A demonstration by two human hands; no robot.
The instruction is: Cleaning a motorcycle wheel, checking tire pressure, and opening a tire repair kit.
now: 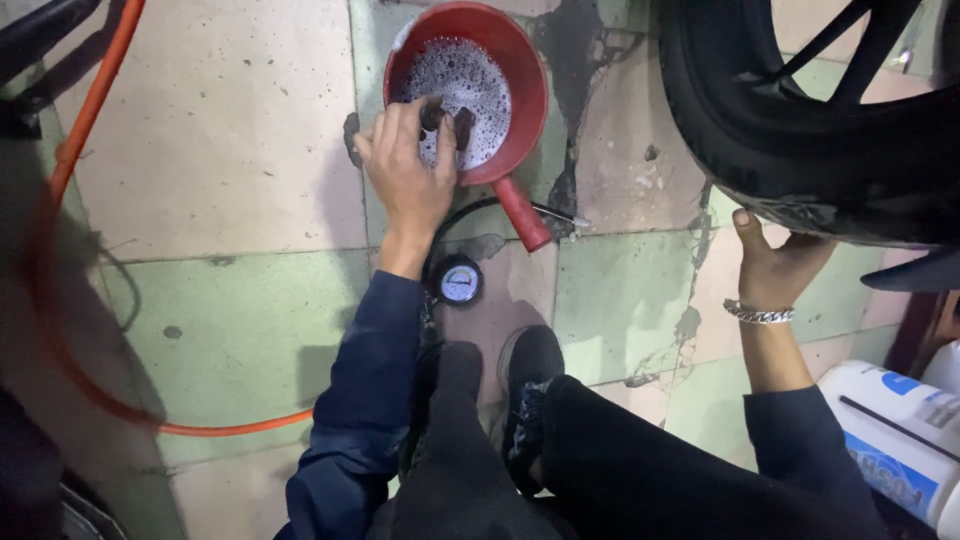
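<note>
- Left hand [408,170] at the 7 o'clock rim of the red scoop [468,90], fingers pinched on a small dark piece [432,116] dipped into the soapy foam [462,88]; whether brush, sponge or plug, too small to tell
- Grip of the left hand clenched around that dark piece, held just above or in the suds
- Right hand [772,262] pressed flat, fingers spread and released, against the lower edge of the black tyre [800,130] at 2 o'clock, holding nothing
- Pressure gauge [459,280] lying on the tiled floor [230,160] at 6 o'clock of the scoop, its black hose looping up toward the red handle; untouched
- Orange hose [75,150] trailing along the floor at 9 o'clock, well apart from both hands
- Judged from this: soapy mix ready and dark piece being wetted, tyre steadied; no foam visible on the tyre yet, so wetting of the rubber seemingly still left
</note>
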